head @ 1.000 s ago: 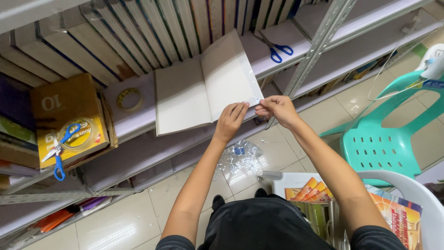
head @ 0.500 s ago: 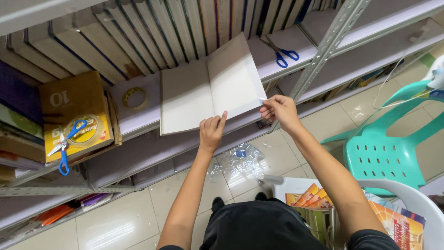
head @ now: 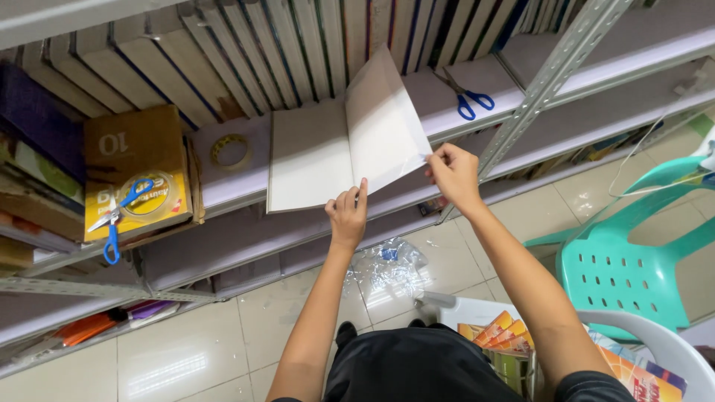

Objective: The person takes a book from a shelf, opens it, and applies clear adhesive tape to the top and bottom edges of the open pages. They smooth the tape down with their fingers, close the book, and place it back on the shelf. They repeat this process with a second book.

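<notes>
- On the pale shelf (head: 238, 195) in front of me lies an open book (head: 339, 152), its blank cream pages facing up, the left half flat and the right half tilted upward along the crease.
- The book rests on the shelf edge and overhangs it toward me, just right of a roll of tape (head: 229, 150).
- My left hand (head: 348, 216) sits at the book's lower edge with fingers held loosely together and pointing up, fingertips touching the page's bottom margin; it pinches nothing.
- My right hand (head: 452, 175) pinches the lower right corner of the raised page between thumb and fingers.
- Counted: one open book, two hands, two pairs of blue-handled scissors, one (head: 468, 97) on the shelf to the right, the other (head: 115, 219) lying on a brown and yellow cardboard box (head: 134, 175) at the left.
- One roll of tape, one box, one teal plastic chair (head: 640, 253) on the tiled floor (head: 194, 350), one crumpled clear plastic wrapper (head: 383, 268) below the shelf.
- A row of upright books (head: 283, 45) stands behind the open one; I cannot count them surely.
- Against half a second earlier, my left hand has lifted a little to meet the page's edge, and the right one has kept its pinch on the corner.
- A second ago both hands were close together at the bottom edge; now they are apart.
</notes>
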